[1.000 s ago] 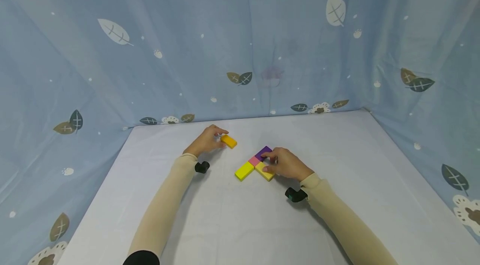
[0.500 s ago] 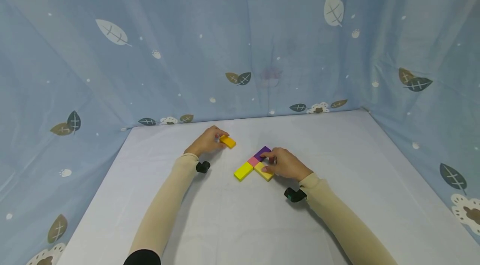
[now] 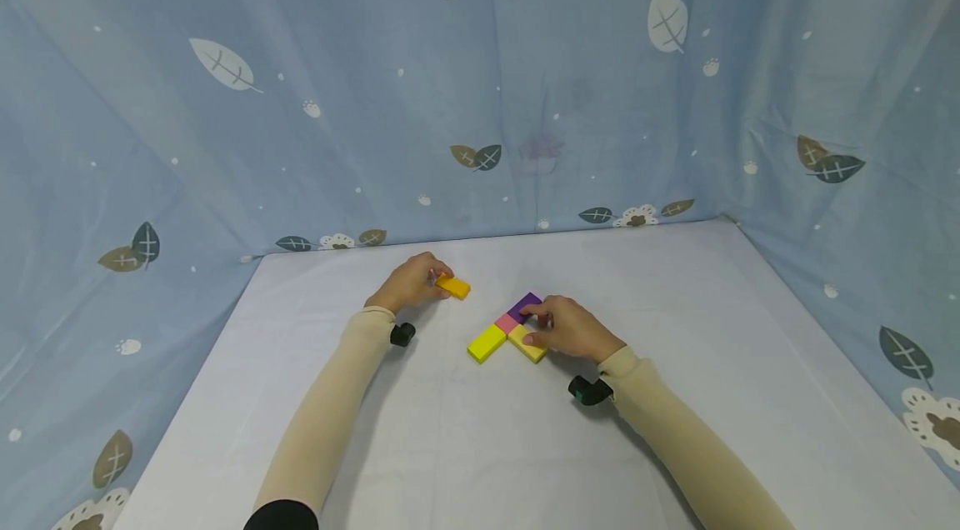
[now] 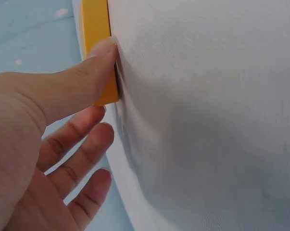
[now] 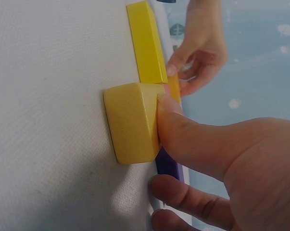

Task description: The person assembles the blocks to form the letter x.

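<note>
My left hand [image 3: 408, 283] pinches an orange block [image 3: 454, 287] between thumb and fingers at the back of the table. In the left wrist view the thumb lies along the orange block [image 4: 97, 29], low over the white cloth. My right hand [image 3: 573, 326] rests on a group of flat blocks at mid-table. Its thumb presses the top of a pale yellow block [image 5: 130, 122], and its index finger touches a purple block [image 3: 524, 307]. A small pink block [image 3: 507, 322] lies between the purple one and a bright yellow block [image 3: 487, 342].
A white cloth covers the table [image 3: 480, 447]. Blue patterned curtain [image 3: 480, 80] rises at its back edge and both sides. Black camera mounts [image 3: 590, 390] sit under both wrists.
My left hand has shifted very slightly left and turned the orange block a little. The right hand and the grouped blocks have stayed in place.
</note>
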A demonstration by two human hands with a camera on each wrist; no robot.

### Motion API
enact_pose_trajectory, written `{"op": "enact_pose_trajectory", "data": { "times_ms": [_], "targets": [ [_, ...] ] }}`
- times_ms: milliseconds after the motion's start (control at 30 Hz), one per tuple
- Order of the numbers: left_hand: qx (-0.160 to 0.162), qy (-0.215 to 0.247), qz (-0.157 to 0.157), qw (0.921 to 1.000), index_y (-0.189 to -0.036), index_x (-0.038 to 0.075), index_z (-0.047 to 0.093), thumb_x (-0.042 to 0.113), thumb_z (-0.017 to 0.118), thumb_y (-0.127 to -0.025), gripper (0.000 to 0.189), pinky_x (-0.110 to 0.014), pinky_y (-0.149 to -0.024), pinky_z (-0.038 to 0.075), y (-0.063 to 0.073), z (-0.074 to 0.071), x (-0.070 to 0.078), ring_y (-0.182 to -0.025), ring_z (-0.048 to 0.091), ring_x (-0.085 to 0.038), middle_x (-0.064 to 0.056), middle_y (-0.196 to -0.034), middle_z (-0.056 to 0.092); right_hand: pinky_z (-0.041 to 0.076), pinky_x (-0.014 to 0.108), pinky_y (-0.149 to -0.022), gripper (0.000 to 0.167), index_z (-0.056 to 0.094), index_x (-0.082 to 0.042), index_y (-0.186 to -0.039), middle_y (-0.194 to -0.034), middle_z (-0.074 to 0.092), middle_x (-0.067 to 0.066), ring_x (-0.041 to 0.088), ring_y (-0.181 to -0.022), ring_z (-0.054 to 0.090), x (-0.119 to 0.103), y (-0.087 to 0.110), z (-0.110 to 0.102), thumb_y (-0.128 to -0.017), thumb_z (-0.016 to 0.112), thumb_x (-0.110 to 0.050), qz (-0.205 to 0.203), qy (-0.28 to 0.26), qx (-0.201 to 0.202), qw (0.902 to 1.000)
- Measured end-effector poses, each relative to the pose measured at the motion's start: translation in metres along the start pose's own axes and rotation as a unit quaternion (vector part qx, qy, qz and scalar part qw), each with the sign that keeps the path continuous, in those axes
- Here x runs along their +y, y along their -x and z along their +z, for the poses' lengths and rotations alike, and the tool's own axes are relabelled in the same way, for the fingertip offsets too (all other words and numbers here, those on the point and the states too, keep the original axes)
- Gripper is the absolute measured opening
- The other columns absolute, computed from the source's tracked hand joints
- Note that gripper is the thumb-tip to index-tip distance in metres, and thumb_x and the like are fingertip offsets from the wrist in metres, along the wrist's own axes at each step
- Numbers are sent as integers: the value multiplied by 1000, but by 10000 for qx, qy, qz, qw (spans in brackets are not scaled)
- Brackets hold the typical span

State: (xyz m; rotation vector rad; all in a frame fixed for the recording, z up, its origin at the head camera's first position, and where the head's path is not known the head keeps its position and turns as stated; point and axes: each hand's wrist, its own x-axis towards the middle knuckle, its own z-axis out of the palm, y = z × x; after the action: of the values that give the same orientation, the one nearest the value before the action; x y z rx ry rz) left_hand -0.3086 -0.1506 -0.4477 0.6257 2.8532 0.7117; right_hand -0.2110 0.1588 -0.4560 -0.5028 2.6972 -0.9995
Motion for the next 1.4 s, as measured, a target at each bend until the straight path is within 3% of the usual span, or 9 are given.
{"op": "enact_pose_trajectory", "data": {
  "times_ms": [300,867,1100,1400],
  "targets": [
    [-57,-191,-67,9998,-123,10,76,18,83,-88,37,-45,-104,51,0,-2,1,-112,64,-26,-8,-121,71,48,28,-70,51,69,-6,-134,-99,66,6,19,-85,54,0,0,0,-88,84,-23,-25,7,-7,10000],
    [-9,-594,235,9980,-121,12,77,19,84,-87,35,-44,-102,52,0,-3,-3,-107,64,-25,-7,-117,72,49,27,-72,51,70,-7,-134,-99,67,5,19,-86,55,0,0,2,-88,84,-24,-31,52,25,10000],
    [-37,-658,271,9975,-121,12,77,20,84,-87,35,-44,-100,52,1,-4,-2,-105,64,-25,-7,-116,72,48,26,-69,51,69,-5,-134,-100,67,6,18,-85,55,0,0,1,-89,83,-23,-121,83,-9,9999],
    [-28,-643,377,9972,-123,14,76,23,84,-87,38,-47,-104,50,1,-5,-3,-108,64,-25,-6,-118,72,48,26,-69,51,69,-8,-135,-100,66,5,19,-86,54,-1,1,0,-88,84,-23,50,89,-2,9999]
  ]
}}
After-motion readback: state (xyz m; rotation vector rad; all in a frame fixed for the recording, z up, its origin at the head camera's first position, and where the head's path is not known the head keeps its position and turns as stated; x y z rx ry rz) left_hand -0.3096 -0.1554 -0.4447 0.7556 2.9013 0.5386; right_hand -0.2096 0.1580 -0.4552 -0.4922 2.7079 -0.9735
